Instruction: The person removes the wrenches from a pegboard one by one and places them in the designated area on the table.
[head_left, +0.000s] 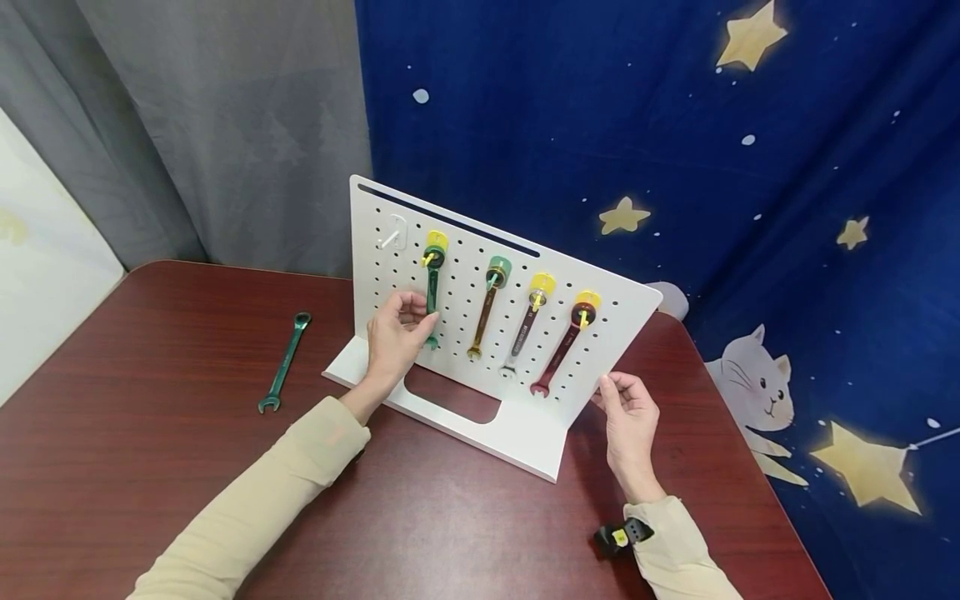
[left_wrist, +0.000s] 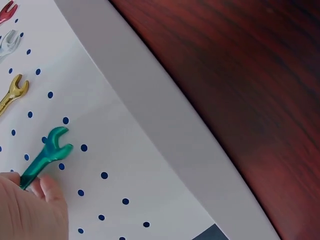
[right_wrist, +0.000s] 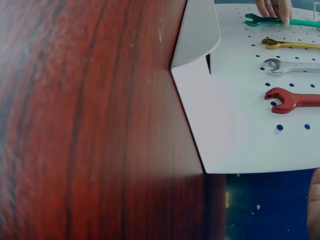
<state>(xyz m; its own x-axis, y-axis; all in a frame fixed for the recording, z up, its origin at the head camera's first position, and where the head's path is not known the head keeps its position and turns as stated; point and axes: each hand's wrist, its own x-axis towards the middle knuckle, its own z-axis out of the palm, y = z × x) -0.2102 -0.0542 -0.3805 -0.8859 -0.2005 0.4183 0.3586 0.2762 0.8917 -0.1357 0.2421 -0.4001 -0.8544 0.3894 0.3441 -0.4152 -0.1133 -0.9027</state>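
My left hand (head_left: 396, 337) pinches the shank of a green combination wrench (head_left: 432, 287), whose ring end hangs on a yellow hook (head_left: 437, 241) of the white pegboard (head_left: 465, 250). The open jaw of this green wrench (left_wrist: 54, 146) points past the fingers in the left wrist view. At the board's right edge, my right hand (head_left: 632, 421) grips the edge between thumb and fingers; the fingers are partly hidden behind it. Between the hands hang a gold wrench (head_left: 484, 317), a silver wrench (head_left: 521, 333) and a red wrench (head_left: 558, 358), each on its own hook.
Another green wrench (head_left: 285, 362) lies on the dark red wooden table (head_left: 187, 467), left of the board. A white hook (head_left: 392, 237) at the board's upper left bears no wrench. Behind the table hang a grey curtain (head_left: 240, 125) and a blue star-printed curtain (head_left: 525, 108).
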